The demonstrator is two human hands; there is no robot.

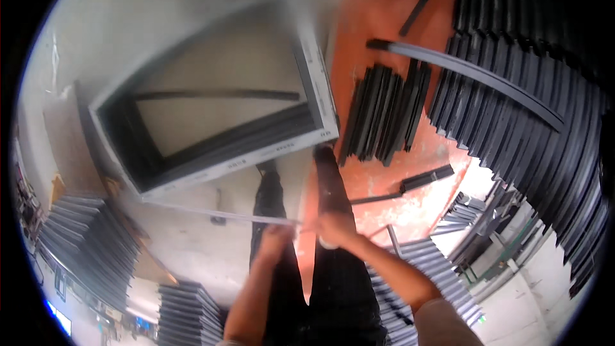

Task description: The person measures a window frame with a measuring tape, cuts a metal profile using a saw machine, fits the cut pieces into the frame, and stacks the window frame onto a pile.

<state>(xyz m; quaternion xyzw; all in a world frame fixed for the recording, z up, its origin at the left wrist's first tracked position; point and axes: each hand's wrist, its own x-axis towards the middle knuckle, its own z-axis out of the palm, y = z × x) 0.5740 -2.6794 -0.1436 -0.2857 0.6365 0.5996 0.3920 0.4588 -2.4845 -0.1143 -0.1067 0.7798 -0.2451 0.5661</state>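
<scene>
Head view: we have one thin pale strip running from near the lower-left corner of the frame to our hands, in front of our legs. Left hand has its fingers curled in on the strip; right hand looks narrow, pinching its near end. Blur hides each finger's exact place, and we can't tell whether the far end touches the frame.

Strip handling, our judgement: light, thin, probably bendy, maybe slick; best held near an end, flat between thumb and finger.

Outward, counts: one frame, pale outer sides, dark inside, with one dark bar within its outline. On the orange floor we get one bundle of dark pieces, too tight to count, and one short dark bundle. One long grey bar lies across the big right stack. Three more stacks of profiles: two lower left, one lower right, pieces uncountable.
</scene>
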